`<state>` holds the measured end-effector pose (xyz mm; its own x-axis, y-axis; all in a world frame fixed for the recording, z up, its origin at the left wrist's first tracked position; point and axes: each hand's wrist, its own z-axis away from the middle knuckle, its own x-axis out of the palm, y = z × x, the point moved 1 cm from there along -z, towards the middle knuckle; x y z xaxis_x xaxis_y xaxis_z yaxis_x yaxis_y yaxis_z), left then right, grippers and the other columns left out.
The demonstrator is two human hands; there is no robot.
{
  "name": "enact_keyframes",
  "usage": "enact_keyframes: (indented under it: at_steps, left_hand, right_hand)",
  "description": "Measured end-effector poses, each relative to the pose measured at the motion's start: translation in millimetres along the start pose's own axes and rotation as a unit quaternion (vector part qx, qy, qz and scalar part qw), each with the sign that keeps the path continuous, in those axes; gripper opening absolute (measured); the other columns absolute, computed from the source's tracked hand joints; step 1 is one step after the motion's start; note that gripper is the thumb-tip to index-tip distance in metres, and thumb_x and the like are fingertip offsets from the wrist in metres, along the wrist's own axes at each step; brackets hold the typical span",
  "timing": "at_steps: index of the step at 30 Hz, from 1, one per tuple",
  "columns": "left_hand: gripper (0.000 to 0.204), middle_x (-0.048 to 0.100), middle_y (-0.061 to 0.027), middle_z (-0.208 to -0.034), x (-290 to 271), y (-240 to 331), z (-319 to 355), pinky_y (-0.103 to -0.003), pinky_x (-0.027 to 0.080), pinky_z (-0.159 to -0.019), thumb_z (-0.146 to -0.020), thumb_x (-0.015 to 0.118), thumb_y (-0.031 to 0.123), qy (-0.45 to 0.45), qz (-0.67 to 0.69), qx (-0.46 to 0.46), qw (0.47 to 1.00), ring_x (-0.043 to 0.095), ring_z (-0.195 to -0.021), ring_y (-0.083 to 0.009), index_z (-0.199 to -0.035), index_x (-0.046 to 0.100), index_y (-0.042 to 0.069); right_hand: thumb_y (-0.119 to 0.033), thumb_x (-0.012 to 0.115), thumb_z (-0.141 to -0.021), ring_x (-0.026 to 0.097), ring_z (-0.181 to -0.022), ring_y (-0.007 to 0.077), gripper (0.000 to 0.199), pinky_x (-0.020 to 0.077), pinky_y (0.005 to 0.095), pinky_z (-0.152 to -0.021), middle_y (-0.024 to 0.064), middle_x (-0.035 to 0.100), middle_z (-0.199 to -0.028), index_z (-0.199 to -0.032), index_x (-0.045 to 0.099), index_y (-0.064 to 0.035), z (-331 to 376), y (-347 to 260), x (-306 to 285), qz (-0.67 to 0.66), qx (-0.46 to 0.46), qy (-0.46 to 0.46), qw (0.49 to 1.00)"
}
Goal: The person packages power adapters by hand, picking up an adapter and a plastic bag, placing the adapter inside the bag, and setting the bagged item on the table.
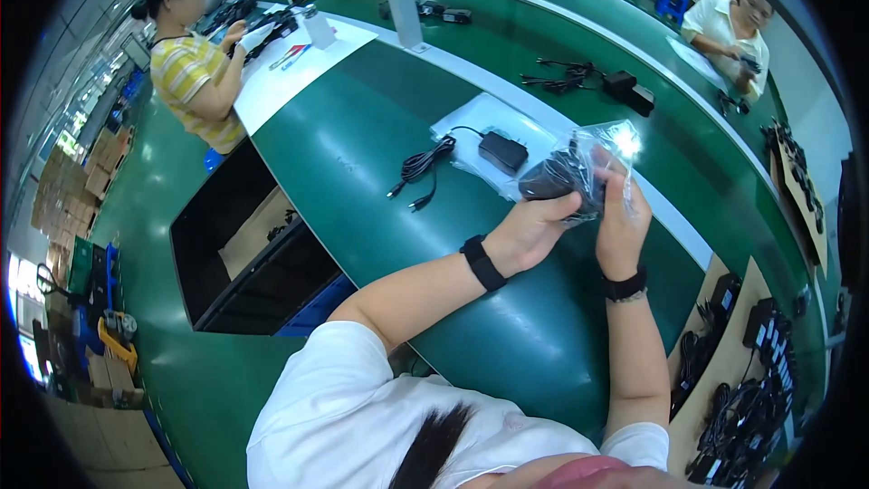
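Right of centre, a clear plastic bag (593,163) containing a black adapter (554,179) is being clamped by the left hand (529,234); its edge is being pinched by the right hand (623,217).

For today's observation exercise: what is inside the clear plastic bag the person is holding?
Inside the clear plastic bag is a black power adapter with what looks like coiled cord. The left hand and right hand cover its lower part, and glare hides the top corner.
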<state>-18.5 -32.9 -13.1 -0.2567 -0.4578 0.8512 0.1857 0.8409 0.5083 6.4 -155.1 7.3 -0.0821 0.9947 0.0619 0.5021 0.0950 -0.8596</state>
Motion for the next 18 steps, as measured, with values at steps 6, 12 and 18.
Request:
enact_keyframes:
  at_steps: [6, 12, 18]
  left_hand:
    - [0.035, 0.056, -0.0013, -0.111, -3.6, -10.7, -6.7, -0.034, 0.036, -0.095, -0.08, 0.065, 0.011, -0.012, 0.01, -0.01, 1.0, 0.05, -0.105, -0.0159, -0.114, 0.054, 0.009]
    - [0.045, 0.054, -0.0043, -0.115, -9.1, -12.0, -8.6, -0.037, 0.033, -0.099, -0.078, 0.067, 0.015, -0.011, -0.048, -0.018, 0.999, 0.048, -0.111, -0.0191, -0.119, 0.049, 0.008]
    - [0.057, 0.052, -0.0084, -0.115, -2.9, 27.0, -16.4, -0.038, 0.039, -0.09, -0.077, 0.066, 0.01, 0.031, -0.108, 0.015, 0.994, 0.05, -0.106, -0.0184, -0.128, 0.04, 0.009]
  right_hand:
    - [-0.019, 0.053, -0.09, 0.053, -0.077, 0.0116, 0.023, 0.0429, 0.0243, -0.068, 0.0065, 0.06, -0.084, -0.087, 0.063, 0.0017, -0.1, -5.7, -6.3, 0.065, 0.013, 0.02, 0.998]
    - [-0.023, 0.057, -0.088, 0.051, -0.071, 0.0073, 0.025, 0.0416, 0.022, -0.064, 0.0023, 0.06, -0.077, -0.085, 0.064, 0.0009, -5.5, -6.2, -11.6, 0.118, 0.019, 0.027, 0.992]
    - [-0.019, 0.06, -0.086, 0.054, -0.071, 0.0089, 0.019, 0.0428, 0.0212, -0.065, 0.0024, 0.06, -0.081, -0.083, 0.063, -0.0001, -16.7, -9.1, -29.4, 0.087, -0.107, 0.058, 0.989]
